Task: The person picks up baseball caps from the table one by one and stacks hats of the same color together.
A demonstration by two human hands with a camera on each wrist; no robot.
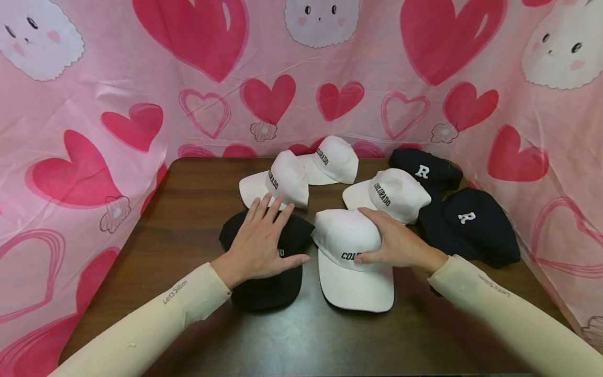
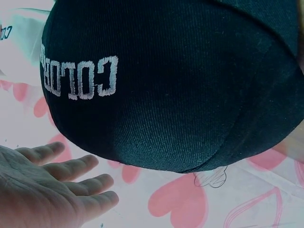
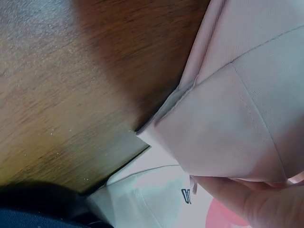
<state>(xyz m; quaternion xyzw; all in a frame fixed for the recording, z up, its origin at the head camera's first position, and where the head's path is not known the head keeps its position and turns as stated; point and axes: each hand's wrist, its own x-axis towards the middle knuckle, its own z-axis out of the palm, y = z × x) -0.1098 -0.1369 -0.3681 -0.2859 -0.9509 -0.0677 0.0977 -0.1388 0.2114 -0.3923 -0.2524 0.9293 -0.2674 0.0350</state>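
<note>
My left hand (image 1: 260, 245) is spread over a black baseball cap (image 1: 268, 292), its fingers straight. In the left wrist view, that cap (image 2: 175, 95) bears white COLORADO lettering, partly visible, and the fingers (image 2: 83, 185) are stretched out beside the crown. My right hand (image 1: 400, 242) grips the crown of a white COLORADO cap (image 1: 356, 288), with the thumb across the lettering. Fingers (image 3: 232, 192) lie against the edge of the white cap (image 3: 237, 114) in the right wrist view. Both caps point their brims towards me, side by side on the table.
Two white COLORADO caps, one nearer (image 1: 287, 178) and one farther (image 1: 336, 159), lie behind. Another white cap (image 1: 400, 193) sits right of centre. Two black caps with a white R (image 1: 485, 225) lie at the right of the brown table (image 1: 188, 193). Pink heart-printed cloth (image 1: 301, 68) hangs around it.
</note>
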